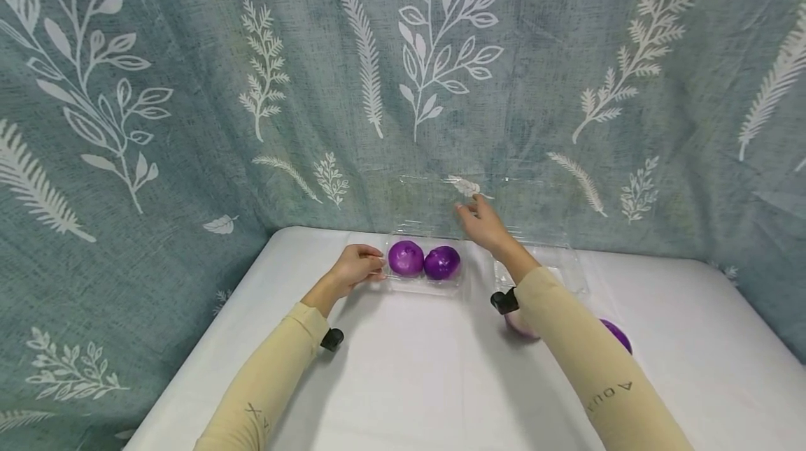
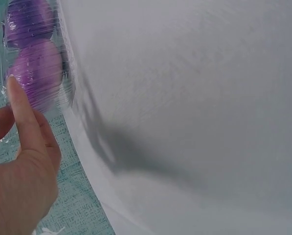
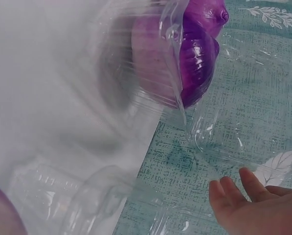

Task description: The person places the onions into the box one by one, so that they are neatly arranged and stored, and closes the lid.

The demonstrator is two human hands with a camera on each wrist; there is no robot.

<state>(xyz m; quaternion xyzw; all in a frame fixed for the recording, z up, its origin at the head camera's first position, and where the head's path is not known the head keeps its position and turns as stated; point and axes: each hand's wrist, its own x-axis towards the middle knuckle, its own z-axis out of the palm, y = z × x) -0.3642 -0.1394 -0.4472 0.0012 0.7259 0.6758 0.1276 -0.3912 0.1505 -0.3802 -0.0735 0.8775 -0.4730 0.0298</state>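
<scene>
Two glossy purple onions (image 1: pixel 406 259) lie side by side in a clear plastic clamshell container (image 1: pixel 425 288) near the table's far edge. Its transparent lid (image 3: pixel 248 103) stands raised behind them. My left hand (image 1: pixel 359 266) holds the container's left end, with the index finger (image 2: pixel 23 110) along its wall and the thumb apart on the far side. At the raised lid's right edge is my right hand (image 1: pixel 483 224), its fingers loosely bent. Whether those fingertips touch the lid I cannot tell. Nothing shows in the right palm (image 3: pixel 258 208).
A second clear container (image 1: pixel 573 273) stands open to the right, partly behind my right forearm. Two more onions, a pale purple one (image 1: pixel 521 325) and a darker one (image 1: pixel 617 334), lie nearer on the white table (image 1: pixel 403 367). A leaf-patterned curtain (image 1: pixel 302 87) hangs behind.
</scene>
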